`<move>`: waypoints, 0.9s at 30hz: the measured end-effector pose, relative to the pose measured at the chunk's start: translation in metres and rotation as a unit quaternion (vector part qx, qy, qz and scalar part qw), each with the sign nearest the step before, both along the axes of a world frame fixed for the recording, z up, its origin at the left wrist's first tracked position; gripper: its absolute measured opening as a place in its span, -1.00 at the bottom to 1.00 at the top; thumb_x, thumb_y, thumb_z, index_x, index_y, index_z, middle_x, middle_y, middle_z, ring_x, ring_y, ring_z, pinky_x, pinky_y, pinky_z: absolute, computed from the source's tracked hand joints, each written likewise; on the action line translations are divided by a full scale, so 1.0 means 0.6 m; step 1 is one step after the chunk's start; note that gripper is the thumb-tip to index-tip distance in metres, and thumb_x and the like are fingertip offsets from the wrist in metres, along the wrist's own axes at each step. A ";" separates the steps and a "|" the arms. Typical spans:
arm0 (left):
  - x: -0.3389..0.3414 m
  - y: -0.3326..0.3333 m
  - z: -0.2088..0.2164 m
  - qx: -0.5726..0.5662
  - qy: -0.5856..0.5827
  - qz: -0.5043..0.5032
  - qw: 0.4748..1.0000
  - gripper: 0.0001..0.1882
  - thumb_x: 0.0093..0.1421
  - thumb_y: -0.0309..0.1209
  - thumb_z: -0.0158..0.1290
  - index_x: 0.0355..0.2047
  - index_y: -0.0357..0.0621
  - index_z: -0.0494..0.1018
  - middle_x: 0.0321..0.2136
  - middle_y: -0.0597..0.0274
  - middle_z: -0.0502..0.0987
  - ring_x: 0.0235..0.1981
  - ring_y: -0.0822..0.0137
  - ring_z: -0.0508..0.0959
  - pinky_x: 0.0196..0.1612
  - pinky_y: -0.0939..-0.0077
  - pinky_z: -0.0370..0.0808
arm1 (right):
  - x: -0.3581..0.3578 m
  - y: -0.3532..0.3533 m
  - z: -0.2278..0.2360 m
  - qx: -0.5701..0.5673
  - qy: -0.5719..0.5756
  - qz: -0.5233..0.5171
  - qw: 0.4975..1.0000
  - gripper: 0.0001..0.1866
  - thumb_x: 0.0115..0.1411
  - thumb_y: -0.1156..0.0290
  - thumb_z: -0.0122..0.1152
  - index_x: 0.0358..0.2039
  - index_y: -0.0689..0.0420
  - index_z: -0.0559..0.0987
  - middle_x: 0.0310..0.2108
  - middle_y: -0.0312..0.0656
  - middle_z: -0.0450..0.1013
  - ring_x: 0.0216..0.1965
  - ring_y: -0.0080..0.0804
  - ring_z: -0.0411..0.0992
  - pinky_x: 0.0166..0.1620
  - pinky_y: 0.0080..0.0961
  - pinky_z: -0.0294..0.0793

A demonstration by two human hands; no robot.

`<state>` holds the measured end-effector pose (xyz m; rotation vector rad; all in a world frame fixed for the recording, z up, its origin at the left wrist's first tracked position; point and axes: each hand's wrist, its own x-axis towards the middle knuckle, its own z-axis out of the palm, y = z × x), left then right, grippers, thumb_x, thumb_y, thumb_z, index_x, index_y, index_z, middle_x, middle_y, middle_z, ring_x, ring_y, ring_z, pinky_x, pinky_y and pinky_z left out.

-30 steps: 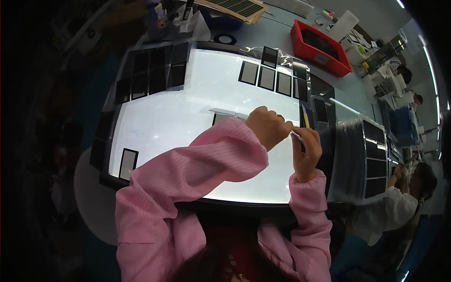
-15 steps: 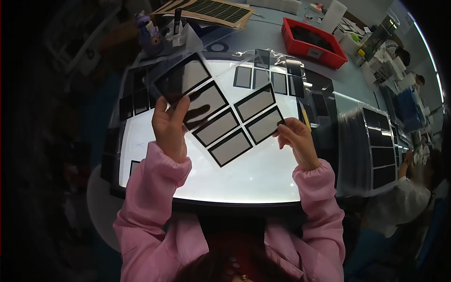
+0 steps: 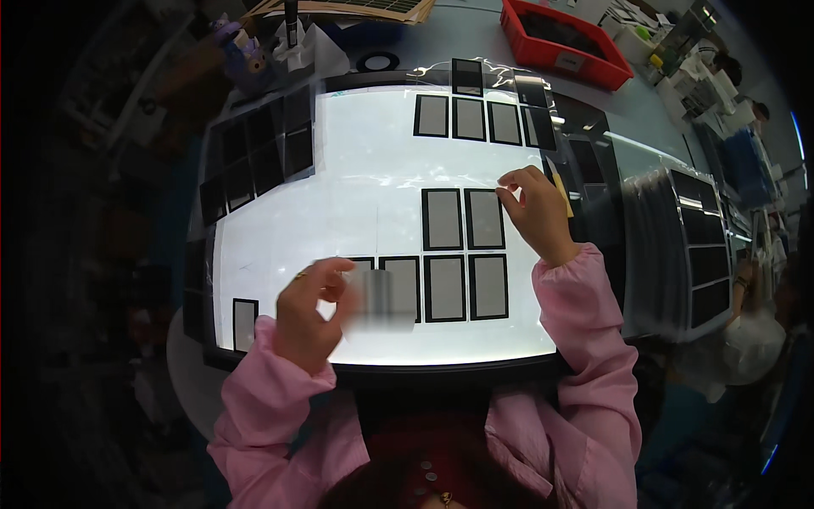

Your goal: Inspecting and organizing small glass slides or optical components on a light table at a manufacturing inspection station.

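Note:
A clear sheet with several black-framed grey panels (image 3: 445, 288) lies on the lit white board (image 3: 356, 187). My right hand (image 3: 541, 212) is at the sheet's upper right corner, thumb and forefinger curled together on its edge. Above the sheet's left end, my left hand (image 3: 314, 305) is closed at the fingertips, with a blurred grey rectangular piece (image 3: 379, 299) at them. That piece covers part of two panels, and motion smears it too much to name.
Other panelled sheets lie at the board's upper left (image 3: 259, 153) and upper right (image 3: 487, 119). A lone framed panel (image 3: 245, 322) is at lower left. Beyond stand a red tray (image 3: 564, 47) and a purple figurine (image 3: 242, 55). A stack of panelled sheets (image 3: 670, 254) stands at right.
The sheet, tilted and raised between both hands before, now lies squared on the board. My left hand has let go of it and moved down, with a blurred grey piece at its fingers.

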<state>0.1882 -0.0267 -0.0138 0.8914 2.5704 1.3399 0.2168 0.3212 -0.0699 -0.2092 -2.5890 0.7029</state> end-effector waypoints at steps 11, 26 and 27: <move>0.022 0.189 -0.081 -0.175 0.201 -0.248 0.931 -0.24 0.14 -0.05 0.23 0.26 -0.12 0.28 0.32 0.22 0.26 0.37 0.13 0.21 0.38 0.00 0.15 | 0.006 0.006 -0.004 -0.034 0.002 0.025 0.999 -0.91 0.18 0.55 0.32 -0.28 0.15 0.62 -0.30 -0.24 0.53 -0.45 -0.44 0.49 -0.39 -0.57 0.44; 0.031 0.193 -0.088 -0.209 0.195 -0.233 0.930 -0.23 0.19 0.01 0.18 0.31 -0.07 0.26 0.35 0.23 0.24 0.38 0.14 0.21 0.42 0.00 0.10 | 0.122 -0.017 0.039 -0.197 -0.044 0.158 0.966 -0.80 0.06 0.74 0.35 -0.32 0.21 0.59 -0.28 -0.21 0.45 -0.41 -0.55 0.43 -0.37 -0.65 0.40; 0.031 0.194 -0.089 -0.208 0.195 -0.232 0.930 -0.23 0.19 0.01 0.18 0.31 -0.07 0.26 0.35 0.23 0.24 0.38 0.14 0.21 0.42 0.00 0.10 | 0.121 -0.017 0.038 -0.203 -0.044 0.155 0.966 -0.80 0.06 0.74 0.35 -0.32 0.21 0.59 -0.28 -0.21 0.45 -0.41 -0.55 0.43 -0.38 -0.66 0.40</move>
